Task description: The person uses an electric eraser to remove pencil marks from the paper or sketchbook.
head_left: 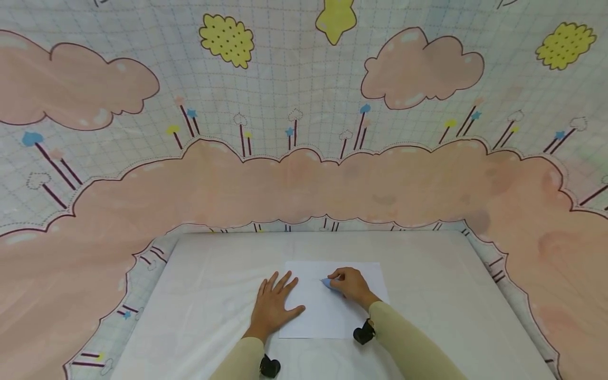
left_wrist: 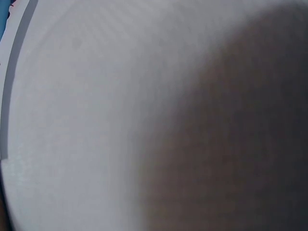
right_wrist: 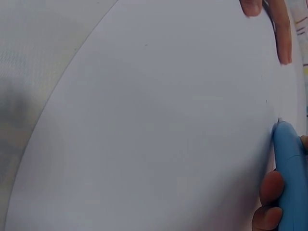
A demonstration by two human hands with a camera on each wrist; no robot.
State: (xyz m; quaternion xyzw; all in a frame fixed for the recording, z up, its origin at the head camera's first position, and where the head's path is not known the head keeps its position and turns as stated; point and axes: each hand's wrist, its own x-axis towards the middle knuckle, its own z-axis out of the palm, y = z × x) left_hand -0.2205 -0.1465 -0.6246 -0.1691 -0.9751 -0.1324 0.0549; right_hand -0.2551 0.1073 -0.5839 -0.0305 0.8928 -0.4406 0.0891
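A sheet of white paper lies flat on the white-covered table. My left hand rests with fingers spread on the paper's left edge and the cloth beside it. Over the paper, my right hand grips a thick blue pen-shaped tool between thumb and fingers. Its small narrow tip points left and down at the sheet; whether it touches is hard to tell. A short dark mark shows on the paper near the tip in the right wrist view. The left wrist view is mostly blurred by something dark and close.
The white tabletop stretches out on both sides of the paper, with slight creases at the left. Behind and around it hangs cloth printed with pink clouds. A dark heart-shaped piece sits at the right wrist, another at the left.
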